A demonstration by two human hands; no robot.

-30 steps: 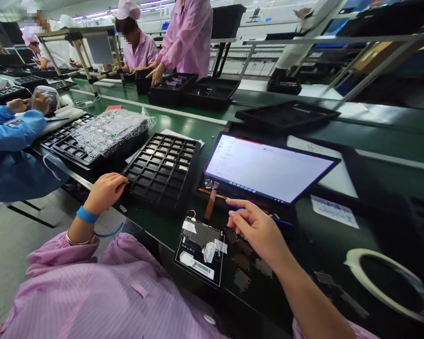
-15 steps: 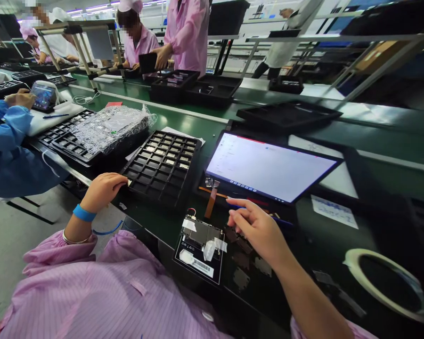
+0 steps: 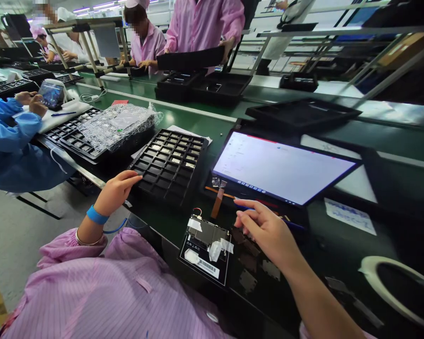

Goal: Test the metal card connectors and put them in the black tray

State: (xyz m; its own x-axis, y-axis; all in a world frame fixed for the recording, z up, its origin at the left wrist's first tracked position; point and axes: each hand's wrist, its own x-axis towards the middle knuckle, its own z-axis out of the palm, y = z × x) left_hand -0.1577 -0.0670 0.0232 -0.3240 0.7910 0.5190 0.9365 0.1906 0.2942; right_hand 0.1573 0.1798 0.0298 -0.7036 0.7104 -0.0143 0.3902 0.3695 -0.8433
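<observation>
My left hand (image 3: 115, 195) reaches over the near left corner of a black compartment tray (image 3: 173, 165). Its fingers are pressed together; whatever they hold, if anything, is hidden. Small pale parts sit in several of the tray's far compartments, while the near ones look bare. My right hand (image 3: 265, 230) hovers beside an opened device (image 3: 207, 245) with white tape and a label, its fingers loosely curled and apart, with nothing visible between them. A blue pen (image 3: 293, 224) lies behind that hand, below a lit screen (image 3: 282, 165). An orange-brown flex strip (image 3: 218, 201) runs toward the device.
Bubble-wrapped goods (image 3: 118, 125) rest on trays at the left, near a person in blue sleeves (image 3: 10, 127). A tape roll (image 3: 374, 273) lies at the right, and flat dark pieces (image 3: 248, 281) lie below my right hand. Across the bench, a person in pink holds a black tray (image 3: 191, 59).
The view has shifted, so the bench items sit further right. The pale piece at my left fingertips no longer shows. Across the bench, the person in pink has turned the black tray broadside.
</observation>
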